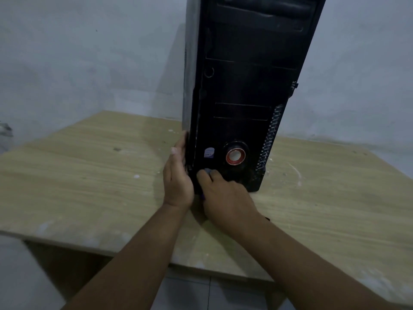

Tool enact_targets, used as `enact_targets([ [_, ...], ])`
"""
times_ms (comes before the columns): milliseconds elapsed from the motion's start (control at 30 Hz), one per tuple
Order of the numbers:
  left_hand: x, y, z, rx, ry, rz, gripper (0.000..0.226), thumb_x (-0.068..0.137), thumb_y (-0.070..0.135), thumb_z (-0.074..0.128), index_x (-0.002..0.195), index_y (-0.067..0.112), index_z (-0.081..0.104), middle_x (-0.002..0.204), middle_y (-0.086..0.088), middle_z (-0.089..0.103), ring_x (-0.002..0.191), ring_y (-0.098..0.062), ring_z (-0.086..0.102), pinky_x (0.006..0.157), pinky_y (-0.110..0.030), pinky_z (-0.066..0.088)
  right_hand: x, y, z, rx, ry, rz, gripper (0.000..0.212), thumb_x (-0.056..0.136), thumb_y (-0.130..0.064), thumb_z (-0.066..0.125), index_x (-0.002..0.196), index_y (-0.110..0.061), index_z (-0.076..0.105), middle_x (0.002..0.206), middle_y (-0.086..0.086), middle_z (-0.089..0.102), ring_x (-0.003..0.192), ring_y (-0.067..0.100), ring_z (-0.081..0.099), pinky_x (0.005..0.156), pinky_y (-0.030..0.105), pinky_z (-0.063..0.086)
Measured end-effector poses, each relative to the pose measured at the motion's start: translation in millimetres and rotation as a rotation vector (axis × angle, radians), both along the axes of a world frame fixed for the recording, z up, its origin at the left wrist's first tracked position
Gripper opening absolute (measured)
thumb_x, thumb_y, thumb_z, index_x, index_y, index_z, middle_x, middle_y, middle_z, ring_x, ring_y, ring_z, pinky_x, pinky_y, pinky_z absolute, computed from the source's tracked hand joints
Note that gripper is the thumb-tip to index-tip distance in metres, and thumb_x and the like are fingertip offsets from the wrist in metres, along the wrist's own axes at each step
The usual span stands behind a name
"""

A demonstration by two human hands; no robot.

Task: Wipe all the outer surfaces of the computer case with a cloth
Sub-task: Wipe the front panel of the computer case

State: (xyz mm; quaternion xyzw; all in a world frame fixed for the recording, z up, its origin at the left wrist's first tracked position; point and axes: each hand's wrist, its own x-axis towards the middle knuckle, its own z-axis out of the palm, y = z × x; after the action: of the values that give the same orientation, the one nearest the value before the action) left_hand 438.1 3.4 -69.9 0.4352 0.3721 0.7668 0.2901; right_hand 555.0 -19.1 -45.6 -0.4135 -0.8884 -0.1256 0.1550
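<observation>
head view, looking down. a black computer case (245,74) stands on end on the wooden table (89,175). it sits toward the far side, close to the pale wall (89,52), with its front panel facing me.

(a) my left hand (177,177) lies flat against the lower left edge of the case. its fingers (178,146) are straight and point up along the side panel, holding nothing.

(b) my right hand (223,195) is at the bottom of the front panel, just beside the left hand. its fingers are curled and pressed to the panel over a cloth (207,170). only a small grey-blue bit of the cloth shows at the fingertips, and the rest is hidden under the hand.

(c) just above the right hand, low on the front panel, is a round button with a red ring (235,156). a small sticker (209,152) sits to its left.

(d) a ribbed vent strip (270,139) runs up the right edge of the panel. the drive bay covers above it look dull and dusty.

(e) the table top carries scattered white flecks and smears, most of them to the right of the case.
</observation>
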Motion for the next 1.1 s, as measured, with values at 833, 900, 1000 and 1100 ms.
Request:
enact_targets([
  [833, 10, 0, -5, -0.058, 0.409, 0.256, 0.058, 0.106, 0.033, 0.026, 0.16, 0.015, 0.017, 0.166, 0.003, 0.02, 0.152, -0.002, 0.017, 0.122, -0.018, 0.017, 8, -12, -17, -0.341, 1.566, -0.192, 0.029, 0.089, -0.006, 0.069, 0.111, -0.025, 0.066, 0.115, -0.008, 0.066, 0.106, 0.002, 0.062, 0.093, 0.025, 0.053],
  [900, 11, -1, -5, -0.056, 0.419, 0.259, 0.057, 0.106, 0.032, 0.027, 0.16, 0.014, 0.017, 0.166, 0.003, 0.022, 0.151, -0.002, 0.018, 0.121, -0.017, 0.017, 23, -7, -11, -0.251, 1.587, -0.24, 0.029, 0.09, -0.006, 0.066, 0.113, -0.025, 0.067, 0.114, -0.011, 0.066, 0.105, 0.002, 0.062, 0.093, 0.024, 0.052],
  [1000, 15, -1, -5, -0.049, 0.423, 0.261, 0.056, 0.107, 0.03, 0.027, 0.16, 0.014, 0.017, 0.165, 0.004, 0.022, 0.149, 0.003, 0.019, 0.117, -0.009, 0.018, 21, -6, -14, -0.182, 1.49, -0.253, 0.031, 0.087, -0.004, 0.065, 0.109, -0.026, 0.067, 0.113, -0.008, 0.064, 0.105, 0.007, 0.061, 0.095, 0.034, 0.053],
  [1100, 15, 1, -5, -0.044, 0.426, 0.277, 0.057, 0.106, 0.031, 0.027, 0.16, 0.012, 0.018, 0.165, 0.003, 0.024, 0.147, 0.003, 0.021, 0.113, -0.005, 0.019, 9, -17, -24, -0.3, 1.271, -0.116, 0.032, 0.082, 0.003, 0.064, 0.098, -0.023, 0.07, 0.109, -0.003, 0.063, 0.101, 0.003, 0.06, 0.097, 0.028, 0.05],
])
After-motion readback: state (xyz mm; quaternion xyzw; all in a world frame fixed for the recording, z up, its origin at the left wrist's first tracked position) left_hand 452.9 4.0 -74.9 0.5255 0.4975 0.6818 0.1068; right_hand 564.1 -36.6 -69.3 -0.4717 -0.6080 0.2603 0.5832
